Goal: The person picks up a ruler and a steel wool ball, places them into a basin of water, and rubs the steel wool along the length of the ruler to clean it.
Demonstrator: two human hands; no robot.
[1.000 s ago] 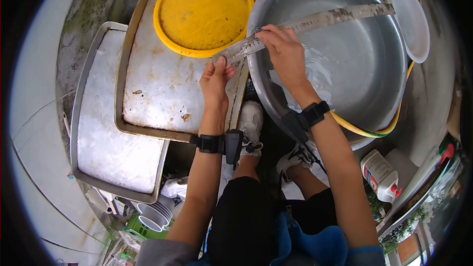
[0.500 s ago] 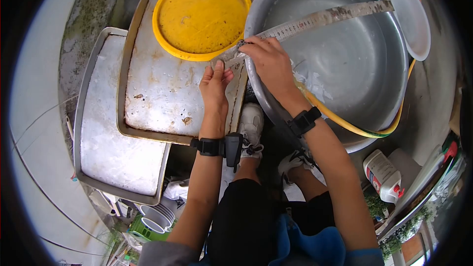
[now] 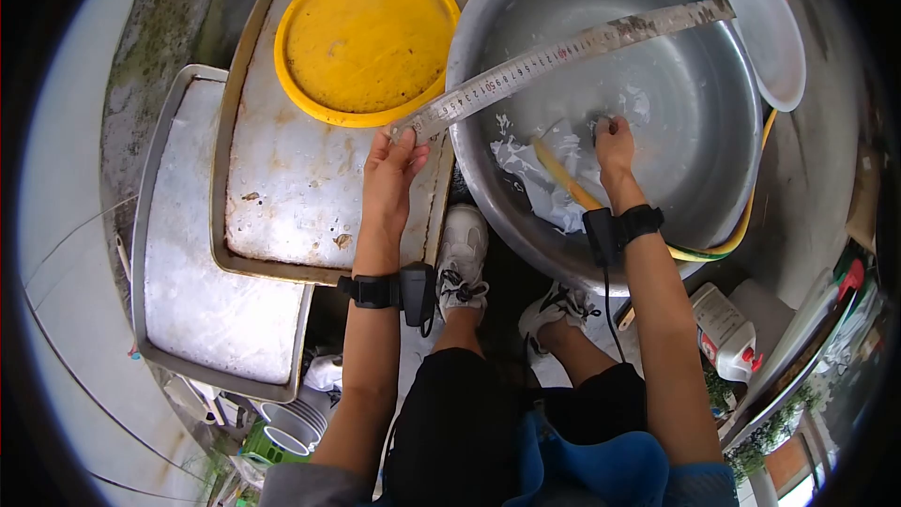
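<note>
A long metal ruler [image 3: 563, 52] lies slantwise across a big metal basin [image 3: 469, 145], its far end at the basin's right rim. My left hand [image 3: 392, 164] pinches the ruler's near end, over the metal tray [image 3: 310, 178]. Inside the basin, at the water, is my right hand [image 3: 615, 143], its fingers closed on a small dark thing that I cannot make out. A yellow hose [image 3: 563, 174] runs over the basin's front rim and ends in the water, left of my right hand. Whitish patches show on the water around it.
A round yellow lid [image 3: 366, 42] rests on the upper tray. A second tray [image 3: 221, 253] lies lower left. At the right are a white bowl [image 3: 771, 33] and a white bottle with a red cap [image 3: 721, 324]. Stacked white containers [image 3: 293, 422] stand lower left.
My right hand has left the ruler near the basin's left rim and moved right and down into the basin. My left hand still holds the ruler's end. More of the ruler's scale shows.
</note>
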